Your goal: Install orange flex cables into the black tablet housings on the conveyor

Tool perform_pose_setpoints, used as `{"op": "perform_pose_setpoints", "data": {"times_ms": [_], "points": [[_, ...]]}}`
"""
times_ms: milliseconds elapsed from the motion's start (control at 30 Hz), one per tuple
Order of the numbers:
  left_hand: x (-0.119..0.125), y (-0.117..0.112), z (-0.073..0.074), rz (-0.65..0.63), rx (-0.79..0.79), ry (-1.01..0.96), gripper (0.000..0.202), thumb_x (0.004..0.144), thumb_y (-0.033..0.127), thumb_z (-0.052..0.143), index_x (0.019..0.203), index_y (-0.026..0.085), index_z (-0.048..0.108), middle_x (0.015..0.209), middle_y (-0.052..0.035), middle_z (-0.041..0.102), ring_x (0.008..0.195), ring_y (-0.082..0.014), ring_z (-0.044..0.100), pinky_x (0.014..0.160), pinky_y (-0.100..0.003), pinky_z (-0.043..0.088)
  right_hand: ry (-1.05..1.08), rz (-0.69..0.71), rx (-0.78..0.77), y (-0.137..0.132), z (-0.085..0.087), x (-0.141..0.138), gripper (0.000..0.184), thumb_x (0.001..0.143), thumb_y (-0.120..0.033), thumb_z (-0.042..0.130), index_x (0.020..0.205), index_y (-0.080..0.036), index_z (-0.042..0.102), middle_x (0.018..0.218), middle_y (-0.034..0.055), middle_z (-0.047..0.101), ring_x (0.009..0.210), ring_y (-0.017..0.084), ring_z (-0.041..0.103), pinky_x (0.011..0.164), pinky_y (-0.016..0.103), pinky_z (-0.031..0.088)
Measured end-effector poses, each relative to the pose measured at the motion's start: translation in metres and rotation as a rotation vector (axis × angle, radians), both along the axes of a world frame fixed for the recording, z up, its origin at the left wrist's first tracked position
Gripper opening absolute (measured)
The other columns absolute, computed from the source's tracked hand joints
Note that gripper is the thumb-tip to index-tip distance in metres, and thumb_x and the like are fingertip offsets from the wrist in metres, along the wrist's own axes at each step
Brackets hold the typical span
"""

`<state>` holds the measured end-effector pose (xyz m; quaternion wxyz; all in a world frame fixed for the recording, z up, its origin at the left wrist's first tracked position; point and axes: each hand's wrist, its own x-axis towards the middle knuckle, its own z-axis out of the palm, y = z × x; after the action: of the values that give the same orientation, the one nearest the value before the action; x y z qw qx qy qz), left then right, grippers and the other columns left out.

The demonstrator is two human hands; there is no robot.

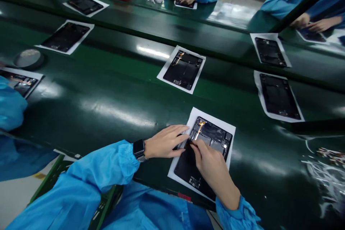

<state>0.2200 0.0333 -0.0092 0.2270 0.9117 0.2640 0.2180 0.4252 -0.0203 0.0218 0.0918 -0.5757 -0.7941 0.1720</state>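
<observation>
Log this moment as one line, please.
Left hand: spread at left edge of opened tablet | Right hand: pinching near its middle, contents unclear | Support: white sheet on green work surface

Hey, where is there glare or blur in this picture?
Head view: bright streaks of glare on the green work surface; head view: pale strips at lower right look smeared; head view: the left hand, right hand and dark device by them look comparatively clear.
</observation>
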Motion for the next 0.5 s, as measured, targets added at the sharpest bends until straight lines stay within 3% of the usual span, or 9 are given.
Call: {"op": "perform_pose_setpoints", "data": {"times_ms": [167,400,500], "points": [[0.000,0.000,-0.003,-0.001,-0.015,0.018,0.043,0.091,0.030,0.059,0.128,0.009,0.049,0.142,-0.0205,0.044,0.135,-0.0306,0.040,0.111,-0.044,0.039,0.082,-0.083,0.025,-0.005,-0.006,-0.001,0.018,0.101,-0.026,0.039,0.102,-0.021,0.056,0.090,0.0082,0.071,0.074,0.023,0.069,0.062,0.032,0.049],[0.000,0.000,-0.007,-0.010,-0.007,0.027,0.046,0.090,0.030,0.062,0.129,0.009,0.047,0.143,-0.0208,0.043,0.136,-0.0320,0.039,0.112,-0.045,0.037,0.258,-0.200,0.024,-0.010,0.002,0.008,0.015,0.098,-0.030,0.050,0.104,-0.023,0.062,0.099,0.0048,0.073,0.086,0.022,0.070,0.074,0.032,0.055],[0.000,0.000,-0.007,-0.015,-0.010,0.032,0.046,0.089,0.030,0.063,0.127,0.009,0.047,0.142,-0.0211,0.044,0.136,-0.0319,0.039,0.111,-0.046,0.037,0.285,-0.179,0.028,-0.012,0.001,0.008,0.016,0.099,-0.030,0.050,0.106,-0.023,0.062,0.100,0.0051,0.072,0.090,0.022,0.070,0.076,0.032,0.055]]}}
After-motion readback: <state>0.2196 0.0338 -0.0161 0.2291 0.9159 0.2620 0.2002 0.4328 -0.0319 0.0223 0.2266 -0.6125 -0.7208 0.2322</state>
